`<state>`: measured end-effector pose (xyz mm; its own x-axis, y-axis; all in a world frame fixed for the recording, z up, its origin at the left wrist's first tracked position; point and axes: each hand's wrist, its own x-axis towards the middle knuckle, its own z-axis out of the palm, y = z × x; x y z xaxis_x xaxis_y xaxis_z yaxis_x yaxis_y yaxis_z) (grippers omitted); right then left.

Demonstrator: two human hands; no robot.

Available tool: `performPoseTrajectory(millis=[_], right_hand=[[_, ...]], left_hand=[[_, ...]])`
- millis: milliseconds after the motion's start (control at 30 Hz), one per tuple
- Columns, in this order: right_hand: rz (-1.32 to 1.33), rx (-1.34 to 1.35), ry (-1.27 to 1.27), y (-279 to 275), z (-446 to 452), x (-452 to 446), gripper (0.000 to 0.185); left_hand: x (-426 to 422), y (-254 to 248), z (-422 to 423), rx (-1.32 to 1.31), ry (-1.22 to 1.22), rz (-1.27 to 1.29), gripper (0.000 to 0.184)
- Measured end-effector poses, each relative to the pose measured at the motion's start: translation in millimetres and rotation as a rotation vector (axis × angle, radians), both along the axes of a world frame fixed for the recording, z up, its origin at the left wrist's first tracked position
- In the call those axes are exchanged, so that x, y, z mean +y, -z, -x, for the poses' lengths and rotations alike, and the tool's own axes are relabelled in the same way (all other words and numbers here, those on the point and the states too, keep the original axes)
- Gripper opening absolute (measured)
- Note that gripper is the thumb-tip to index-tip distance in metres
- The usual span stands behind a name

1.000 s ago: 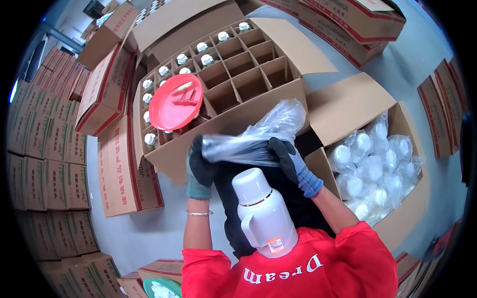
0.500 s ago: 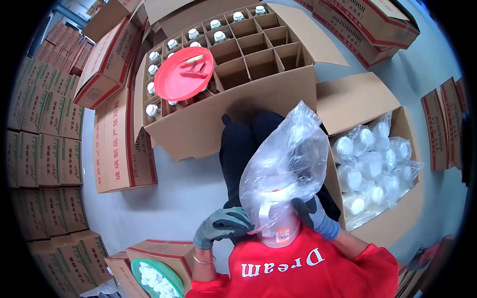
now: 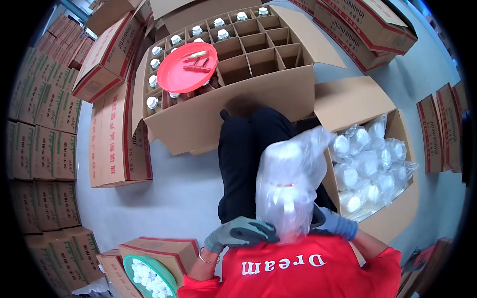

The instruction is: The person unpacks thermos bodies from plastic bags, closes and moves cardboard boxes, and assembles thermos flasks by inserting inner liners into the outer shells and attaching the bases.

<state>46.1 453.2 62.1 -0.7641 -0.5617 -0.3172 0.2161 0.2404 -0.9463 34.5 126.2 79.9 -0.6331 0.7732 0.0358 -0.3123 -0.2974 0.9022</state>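
A translucent white plastic jug point(image 3: 287, 191) with a handle stands between my legs and my red shirt, inside a clear plastic bag point(image 3: 276, 161). The bag covers the jug down to its lower end near my chest, and its loose corner sticks out to the upper right. My gloved left hand point(image 3: 243, 232) is closed at the bag's lower left edge, fingers curled beside the jug. On the other side my gloved right hand point(image 3: 332, 222) grips the bag's lower right edge, its fingertips partly hidden behind the plastic.
Ahead, a divided carton point(image 3: 233, 94) holds white-capped bottles, with a red tray point(image 3: 174, 74) of small tools on top. An open box point(image 3: 392, 203) of bagged white-topped items stands at right. A green basin point(image 3: 171, 283) of white caps is at lower left. Stacked cartons point(image 3: 54, 149) line the left.
The bag has come down over the jug's lower end, and the orange label no longer shows. Both hands have moved slightly toward my chest, and the bag's top has sunk and swung right.
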Motion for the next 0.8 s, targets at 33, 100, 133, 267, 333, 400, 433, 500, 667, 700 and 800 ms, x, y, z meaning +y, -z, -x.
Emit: performPoseTrajectory(millis=[33, 100, 133, 267, 333, 400, 433, 500, 667, 700, 800], right_hand=[[-0.168, -0.175, -0.136, -11.3, 12.1, 13.3, 0.051], [-0.267, -0.297, -0.153, -21.9, 36.4, 44.4, 0.045], [-0.198, -0.244, -0.038, -17.4, 40.7, 60.2, 0.041], [-0.108, 0.301, 0.061, -74.3, 75.5, -11.6, 0.055], [-0.166, 0.568, -0.046, -78.8, 73.4, -36.0, 0.067], [-0.140, 0.516, 0.041, -31.0, 52.2, -42.1, 0.077], [-0.128, 0.494, 0.084, -12.8, 38.4, -43.9, 0.082], [-0.208, 0.044, -0.109, -21.3, 17.3, -24.5, 0.081], [-0.256, -0.281, -0.055, -61.6, 56.6, 0.7, 0.050], [-0.228, -0.070, 0.056, -66.8, 64.7, -8.6, 0.051], [-0.373, 0.098, -0.014, -69.2, 65.2, -49.1, 0.056]], left_hand=[[-4.6, 1.8, -5.1, -0.070, 0.120, 0.082, 0.039], [-7.0, 1.5, -11.1, -0.170, 0.251, 0.202, 0.037], [-4.5, -2.3, -14.7, -0.202, 0.261, 0.239, 0.037], [25.1, -26.6, -13.6, -0.065, 0.151, 0.139, 0.036], [30.6, -27.9, -23.1, -0.141, 0.023, 0.221, 0.046], [28.6, -19.9, -24.6, -0.050, -0.111, 0.249, 0.048], [27.2, -19.0, -21.9, 0.023, -0.173, 0.258, 0.049], [22.9, -18.5, -14.6, -0.024, -0.094, 0.202, 0.047], [37.4, 2.0, -28.4, -0.101, 0.144, 0.304, 0.040], [36.9, 3.7, -27.9, -0.200, 0.148, 0.262, 0.039], [35.9, 1.6, -28.2, -0.390, 0.083, 0.154, 0.038]])
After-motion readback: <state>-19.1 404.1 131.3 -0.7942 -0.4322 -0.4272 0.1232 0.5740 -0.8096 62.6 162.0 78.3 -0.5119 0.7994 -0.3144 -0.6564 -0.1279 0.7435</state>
